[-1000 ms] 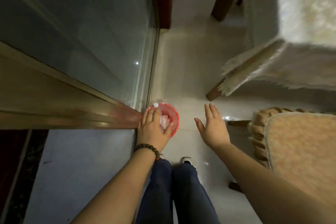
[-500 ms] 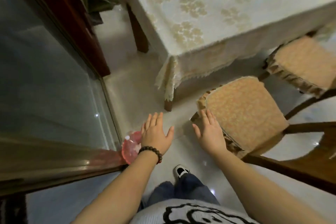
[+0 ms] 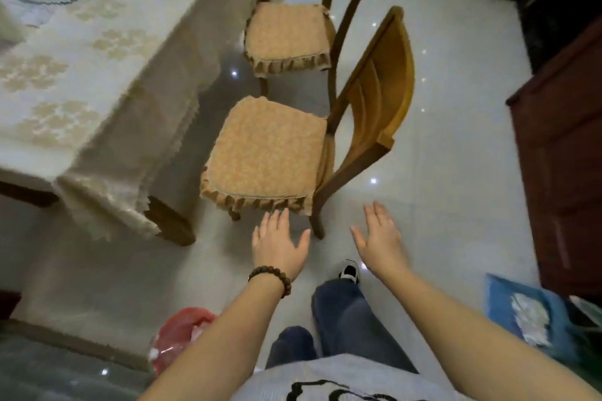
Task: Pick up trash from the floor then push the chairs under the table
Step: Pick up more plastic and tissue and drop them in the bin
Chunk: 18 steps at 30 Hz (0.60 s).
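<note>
Two wooden chairs with orange cushions stand pulled out from the table (image 3: 107, 127), which wears a cream patterned cloth. The near chair (image 3: 270, 153) is just ahead of me, the far chair (image 3: 286, 36) behind it. My left hand (image 3: 280, 244), with a bead bracelet at the wrist, hovers empty with straight fingers just short of the near seat's front edge. My right hand (image 3: 379, 238) is also flat and empty, to the right of the chair's front leg. A red trash bin (image 3: 182, 332) with white scraps sits on the floor by my left forearm.
A dark red cabinet (image 3: 563, 146) lines the right side. A blue bag (image 3: 527, 309) with white contents lies at the lower right. A glass door frame (image 3: 71, 345) runs along the lower left. Glossy white tile floor stretches to the right of the chairs.
My view swung from the red bin by the glass door toward the chairs. My left hand left the bin; both hands now reach toward the near chair.
</note>
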Each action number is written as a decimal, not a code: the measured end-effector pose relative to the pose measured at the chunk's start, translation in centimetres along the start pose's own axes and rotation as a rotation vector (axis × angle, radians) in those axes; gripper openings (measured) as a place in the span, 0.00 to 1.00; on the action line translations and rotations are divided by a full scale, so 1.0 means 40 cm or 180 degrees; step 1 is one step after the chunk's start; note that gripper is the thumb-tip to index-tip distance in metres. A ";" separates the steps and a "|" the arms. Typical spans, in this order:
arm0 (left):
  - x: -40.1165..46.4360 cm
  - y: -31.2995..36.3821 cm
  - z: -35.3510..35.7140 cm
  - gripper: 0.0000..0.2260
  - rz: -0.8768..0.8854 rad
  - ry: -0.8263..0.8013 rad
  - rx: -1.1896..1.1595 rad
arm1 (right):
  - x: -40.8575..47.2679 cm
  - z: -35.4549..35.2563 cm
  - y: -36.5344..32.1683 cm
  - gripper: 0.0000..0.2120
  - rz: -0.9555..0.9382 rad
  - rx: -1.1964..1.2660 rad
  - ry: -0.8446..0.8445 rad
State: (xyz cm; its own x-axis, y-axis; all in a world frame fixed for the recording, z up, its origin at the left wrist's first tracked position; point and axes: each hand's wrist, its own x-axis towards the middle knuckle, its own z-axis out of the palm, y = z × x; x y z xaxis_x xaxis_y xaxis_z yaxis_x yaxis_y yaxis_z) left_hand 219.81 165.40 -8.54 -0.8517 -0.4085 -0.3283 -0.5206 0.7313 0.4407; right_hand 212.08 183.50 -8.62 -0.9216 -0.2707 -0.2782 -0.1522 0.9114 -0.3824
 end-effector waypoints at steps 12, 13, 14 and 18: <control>0.159 0.579 0.204 0.28 0.1467 -0.0532 0.0561 | 0.019 -0.222 0.502 0.29 0.1400 0.0566 0.0821; 0.184 0.629 0.226 0.28 0.1538 -0.0501 0.0594 | 0.042 -0.237 0.544 0.29 0.1461 0.0626 0.0850; 0.210 0.678 0.248 0.28 0.1593 -0.0462 0.0627 | 0.070 -0.253 0.586 0.29 0.1514 0.0687 0.0870; 0.343 0.894 0.345 0.28 0.1545 -0.0418 0.0577 | 0.228 -0.351 0.768 0.28 0.1561 0.0763 0.0884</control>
State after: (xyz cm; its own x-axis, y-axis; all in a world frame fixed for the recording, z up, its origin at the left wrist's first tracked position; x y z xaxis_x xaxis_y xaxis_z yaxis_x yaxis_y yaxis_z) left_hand 190.34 193.49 -8.82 -0.9712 0.0636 -0.2296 -0.0399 0.9066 0.4202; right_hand 193.99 213.37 -10.53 -0.9275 0.2832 -0.2441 0.3682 0.8055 -0.4644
